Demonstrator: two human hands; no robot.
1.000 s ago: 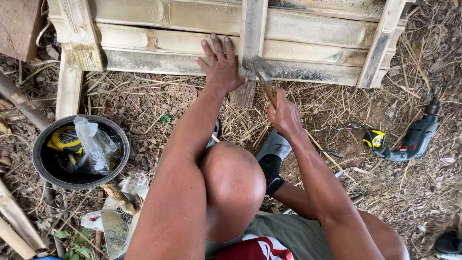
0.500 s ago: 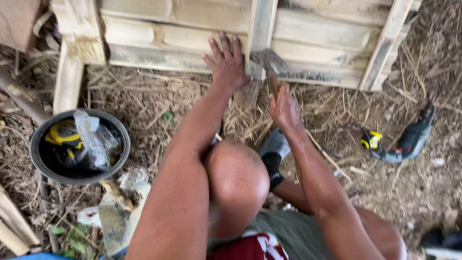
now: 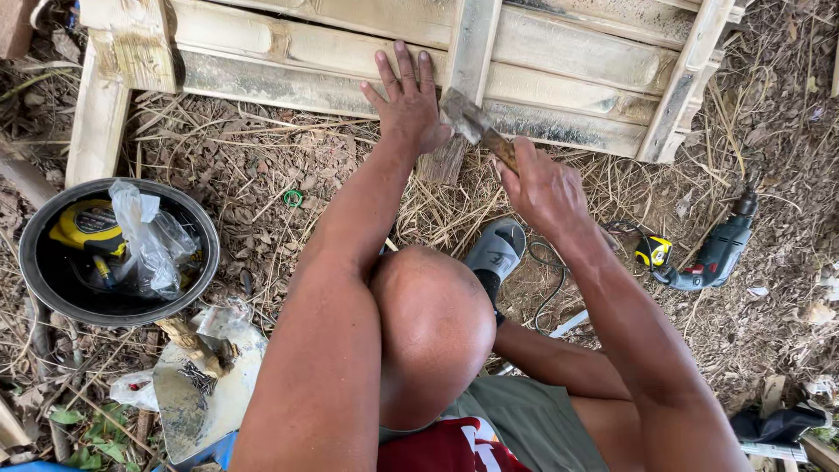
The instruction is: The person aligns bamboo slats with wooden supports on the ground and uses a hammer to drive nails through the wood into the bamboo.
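Two hands worked: your right hand (image 3: 544,185) gripped the head-heavy hammer (image 3: 476,128) mid-handle; left hand (image 3: 406,103), at nine o'clock, pressed flat on the stiff wooden frame (image 3: 559,65).

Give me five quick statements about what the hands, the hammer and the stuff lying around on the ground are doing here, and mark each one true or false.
1. The right hand grips a hammer by its wooden handle. True.
2. The left hand lies flat against the wooden frame. True.
3. The power drill is in the left hand. False: it lies on the ground, apart from both hands, out beyond the right arm.
4. The black bowl holds a yellow tape measure and a clear plastic bag. True.
5. The hammer's head rests inside the black bowl. False: it is up at the frame's upright slat, beside the left hand.
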